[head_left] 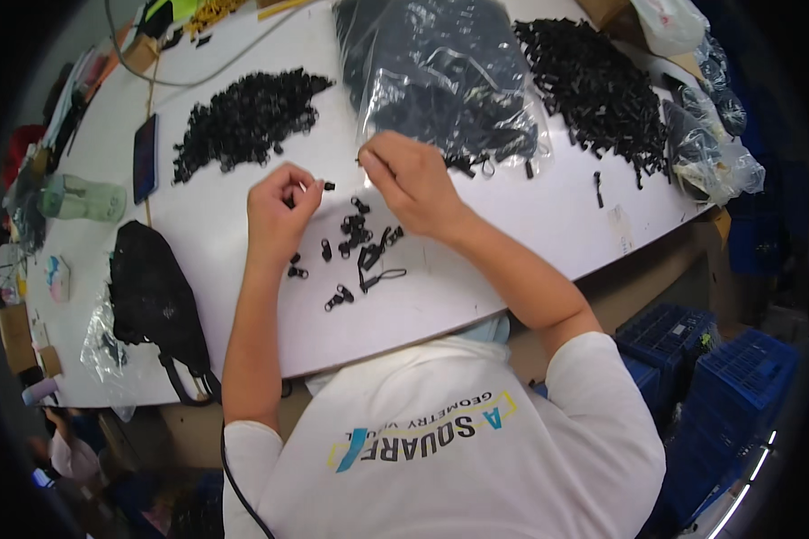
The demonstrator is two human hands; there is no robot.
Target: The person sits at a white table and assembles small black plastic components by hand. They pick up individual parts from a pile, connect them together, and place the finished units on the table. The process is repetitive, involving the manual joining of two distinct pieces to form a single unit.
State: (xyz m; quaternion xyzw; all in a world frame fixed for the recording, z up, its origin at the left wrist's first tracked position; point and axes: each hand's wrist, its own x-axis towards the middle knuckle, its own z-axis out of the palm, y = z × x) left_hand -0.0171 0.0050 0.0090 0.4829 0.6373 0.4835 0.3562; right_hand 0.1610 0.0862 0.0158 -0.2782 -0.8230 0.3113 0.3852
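Observation:
My left hand [281,213] is closed in a pinch on a small black zipper slider [330,187], which sticks out past the fingertips. To its right, my right hand [413,182] is closed too, thumb against forefinger; a tiny dark bit shows at the tips, too small to name. Between and below the hands lies a loose group of black zipper sliders [355,235] on the white table [476,260]. Among them is a black cord pull [382,277] with a thin loop. The hands are apart from each other.
A heap of black sliders [247,121] lies beyond my left hand. Far right is a heap of black cord pulls [593,90]. A clear plastic bag [440,81] holds more dark pieces. Leftward are a phone [146,157], a green bottle [83,198] and a black bag [157,287].

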